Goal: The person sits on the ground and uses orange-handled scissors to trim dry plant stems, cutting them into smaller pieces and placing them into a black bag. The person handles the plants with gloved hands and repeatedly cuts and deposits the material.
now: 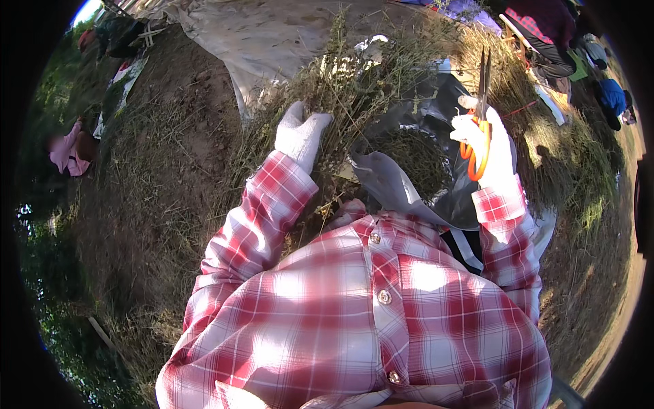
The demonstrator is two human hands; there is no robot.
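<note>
My right hand (494,153), in a white glove, holds scissors with orange handles (479,148). Their dark, narrow blades (484,76) point away from me and look nearly closed. My left hand (301,135), gloved too, is at the near left side of a heap of cut leafy stems (357,84). Its thumb and a finger spread in a V; the other fingers are hidden, so whether it grips stems is unclear. Between my hands, close to my body, lies a dark plastic bag or sheet (391,176) with small greenish-brown plant bits (409,153) in it.
A greyish tarp (265,38) spreads beyond the heap. More dry stalks (557,148) lie to my right. Bare soil with straw (173,117) is on my left. A person in pink (76,151) is at far left; another in dark clothes (546,30) is at upper right.
</note>
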